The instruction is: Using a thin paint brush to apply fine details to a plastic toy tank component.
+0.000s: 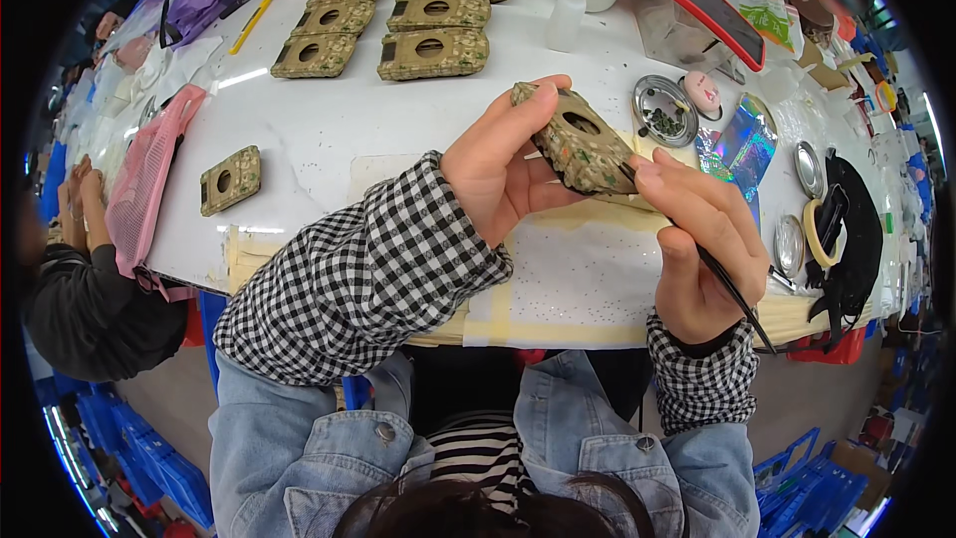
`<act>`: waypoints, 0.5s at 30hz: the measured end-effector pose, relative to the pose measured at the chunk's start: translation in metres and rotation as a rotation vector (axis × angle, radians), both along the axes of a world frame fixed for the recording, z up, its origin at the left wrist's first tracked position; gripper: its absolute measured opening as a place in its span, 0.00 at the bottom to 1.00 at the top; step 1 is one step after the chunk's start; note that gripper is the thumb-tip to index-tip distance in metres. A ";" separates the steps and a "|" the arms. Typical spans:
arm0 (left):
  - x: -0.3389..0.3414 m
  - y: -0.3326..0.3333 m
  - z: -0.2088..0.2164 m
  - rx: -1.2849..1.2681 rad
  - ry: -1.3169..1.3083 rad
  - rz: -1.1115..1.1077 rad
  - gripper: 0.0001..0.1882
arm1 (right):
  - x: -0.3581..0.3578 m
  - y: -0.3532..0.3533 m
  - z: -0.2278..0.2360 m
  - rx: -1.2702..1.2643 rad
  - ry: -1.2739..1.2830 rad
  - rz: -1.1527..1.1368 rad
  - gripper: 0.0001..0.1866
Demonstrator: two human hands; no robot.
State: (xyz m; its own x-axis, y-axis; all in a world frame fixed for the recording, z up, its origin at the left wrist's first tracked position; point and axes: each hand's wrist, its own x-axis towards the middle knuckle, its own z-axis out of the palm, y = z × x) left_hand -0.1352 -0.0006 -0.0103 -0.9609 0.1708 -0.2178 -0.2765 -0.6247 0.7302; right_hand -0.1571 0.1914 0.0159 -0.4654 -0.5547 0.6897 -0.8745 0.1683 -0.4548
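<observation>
My left hand (495, 159) grips a camouflage-patterned model tank hull (586, 154) with a round hole in its top, thumb on its far end and fingers beneath. The hull is held tilted above the table. In my right hand (702, 229) is a pair of slim black tweezers (734, 291), its tip at the hull's near right end. My right fingertips hide most of that tip, so whether it holds a small part I cannot tell. A similar hull (231, 181) lies alone on the left, and several more, such as this hull (432, 53), stand in rows at the back.
A round metal dish (640, 112) of small dark green bits lies right of the held hull, beside a pink oval item (703, 93). A red-framed phone (697, 8) leans on a clear box. A pink mesh pouch (149, 179) and another person's hands (85, 201) are left.
</observation>
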 end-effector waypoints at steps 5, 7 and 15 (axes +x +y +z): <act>0.001 -0.001 0.000 -0.023 0.009 0.004 0.25 | 0.000 -0.002 0.000 0.010 -0.012 0.015 0.14; 0.001 -0.001 0.000 -0.034 0.009 0.006 0.25 | 0.000 -0.002 0.000 0.020 -0.011 0.018 0.14; 0.001 0.000 0.001 -0.044 0.009 0.016 0.25 | -0.001 -0.002 0.001 0.035 -0.025 0.030 0.15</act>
State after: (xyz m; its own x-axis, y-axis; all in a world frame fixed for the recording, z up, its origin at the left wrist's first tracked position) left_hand -0.1338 -0.0004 -0.0095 -0.9654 0.1459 -0.2162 -0.2602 -0.5961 0.7596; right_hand -0.1579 0.1890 0.0165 -0.4649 -0.5924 0.6579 -0.8679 0.1583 -0.4708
